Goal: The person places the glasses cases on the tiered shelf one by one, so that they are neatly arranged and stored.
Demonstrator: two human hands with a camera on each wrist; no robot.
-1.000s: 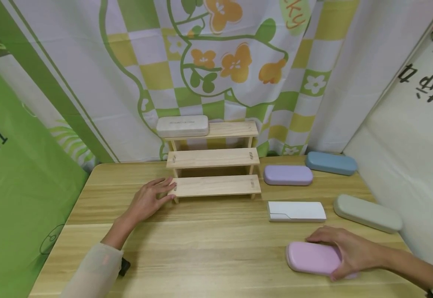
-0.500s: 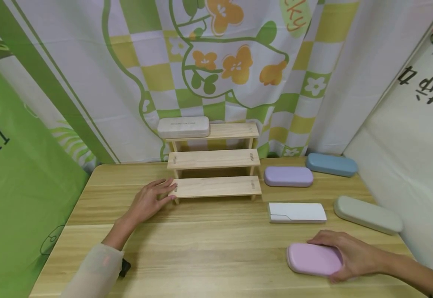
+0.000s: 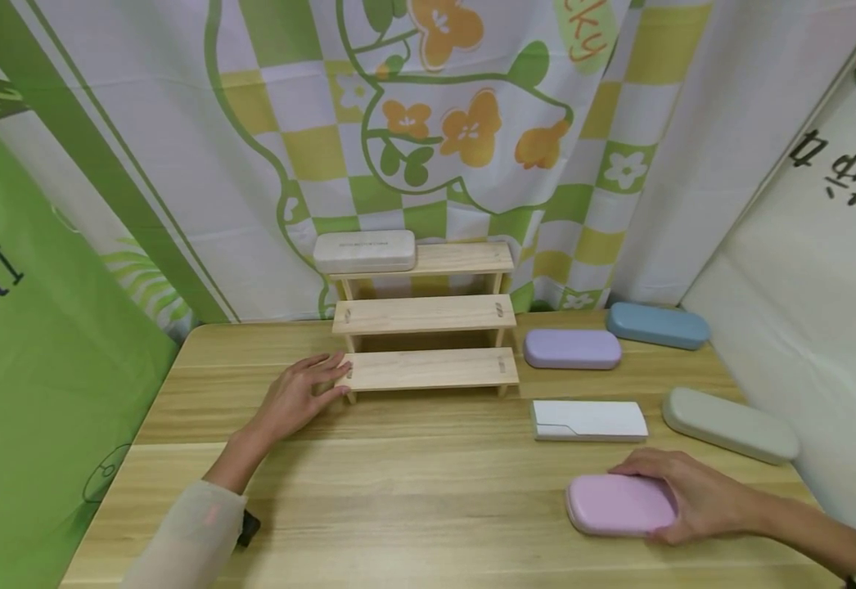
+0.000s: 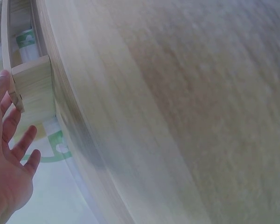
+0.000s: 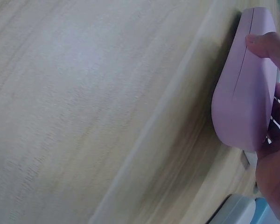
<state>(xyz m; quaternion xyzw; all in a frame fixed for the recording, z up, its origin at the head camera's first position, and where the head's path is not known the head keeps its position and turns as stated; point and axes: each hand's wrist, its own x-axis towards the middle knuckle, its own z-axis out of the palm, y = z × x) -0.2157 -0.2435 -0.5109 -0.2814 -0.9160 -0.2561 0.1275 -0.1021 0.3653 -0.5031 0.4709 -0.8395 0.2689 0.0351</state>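
Note:
My right hand (image 3: 708, 495) grips a pink glasses case (image 3: 619, 505) at its right end, near the table's front right. In the right wrist view the thumb lies across the side seam of the case (image 5: 247, 88), with the other fingers partly hidden behind it. A shadow runs beneath the case, which looks slightly raised from the table. At the left, my left hand (image 3: 291, 401) touches the left end of the lowest step of a three-step wooden display stand (image 3: 428, 370). In the left wrist view, its lower fingers (image 4: 25, 142) are spread, apart from the wood.
A whitish case (image 3: 365, 251) sits on the top step, at its left. Right of the stand lie a purple case (image 3: 571, 349), a blue case (image 3: 656, 325), a white case (image 3: 588, 420) and a grey-green case (image 3: 730, 424). Patterned curtains (image 3: 465, 123) hang behind the table.
The pink case has risen slightly at its front edge in my right hand, showing more of its side. The left hand keeps its place on the stand. The head view has shifted a little.

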